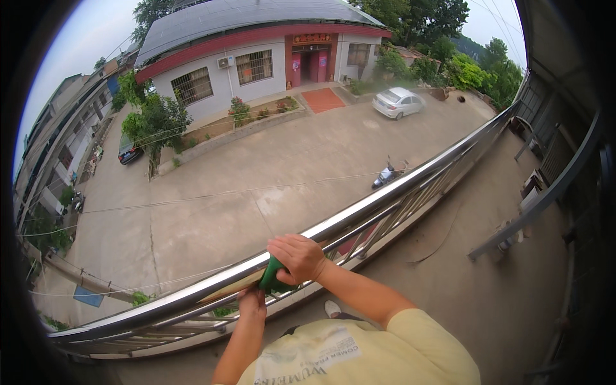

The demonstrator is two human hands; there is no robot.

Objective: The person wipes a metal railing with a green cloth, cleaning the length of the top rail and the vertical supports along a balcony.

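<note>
Green cloth (271,277) is pressed against the shiny steel railing (385,196) by the right hand (296,256), its fingers curled shut over it. The left hand (253,301) is placed just below, fingers hidden, grip unclear. A balcony floor (449,269) lies behind; a courtyard (256,186) is seen below.
</note>
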